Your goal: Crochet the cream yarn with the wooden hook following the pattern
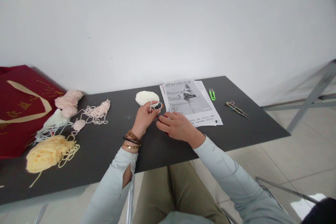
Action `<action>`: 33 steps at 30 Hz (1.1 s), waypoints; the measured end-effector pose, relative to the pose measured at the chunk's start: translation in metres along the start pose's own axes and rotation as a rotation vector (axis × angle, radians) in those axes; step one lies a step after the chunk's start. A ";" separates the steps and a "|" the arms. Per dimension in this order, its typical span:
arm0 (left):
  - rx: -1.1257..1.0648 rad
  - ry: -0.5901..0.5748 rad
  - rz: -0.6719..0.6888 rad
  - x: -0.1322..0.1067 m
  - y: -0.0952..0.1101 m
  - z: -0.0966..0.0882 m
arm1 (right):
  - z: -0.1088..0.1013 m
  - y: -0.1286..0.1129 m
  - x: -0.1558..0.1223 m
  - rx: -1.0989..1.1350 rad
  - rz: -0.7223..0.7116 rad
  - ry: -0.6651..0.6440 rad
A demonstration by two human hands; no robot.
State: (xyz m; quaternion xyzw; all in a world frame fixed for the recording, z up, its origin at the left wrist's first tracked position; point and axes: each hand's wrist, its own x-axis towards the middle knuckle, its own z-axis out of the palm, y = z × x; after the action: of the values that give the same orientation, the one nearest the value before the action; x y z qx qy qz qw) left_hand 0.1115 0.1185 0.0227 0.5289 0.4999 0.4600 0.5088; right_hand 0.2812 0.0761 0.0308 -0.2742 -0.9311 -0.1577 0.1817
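Observation:
My left hand is raised over the dark table, fingers pinched on a thin white yarn strand that loops toward a cream yarn ball just behind it. My right hand rests beside it, fingers curled around a thin dark crochet hook whose tip meets the strand. Bracelets and a watch circle my left wrist.
Printed instruction sheets lie right of the hands, with green snips and small scissors further right. Pink yarn, pale balls and a yellow tangle sit at left beside a red bag. A metal chair frame stands at lower right.

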 end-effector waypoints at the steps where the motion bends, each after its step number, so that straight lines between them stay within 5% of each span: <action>1: 0.000 0.004 -0.006 0.000 0.001 -0.001 | 0.000 0.000 0.000 -0.004 0.002 -0.003; 15: -0.131 -0.100 0.041 -0.003 0.004 -0.003 | 0.000 0.003 -0.004 -0.005 0.040 0.059; 22: -0.234 -0.175 0.148 -0.006 0.009 -0.004 | 0.007 0.005 -0.009 0.175 0.197 0.197; 33: -0.348 -0.035 0.249 -0.010 0.001 0.010 | 0.009 -0.001 0.001 0.635 0.390 0.498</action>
State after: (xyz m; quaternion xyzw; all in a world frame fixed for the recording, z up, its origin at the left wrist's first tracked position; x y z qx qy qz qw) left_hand 0.1212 0.1079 0.0231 0.4986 0.3349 0.5895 0.5401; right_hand 0.2776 0.0791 0.0231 -0.3289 -0.7919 0.1120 0.5021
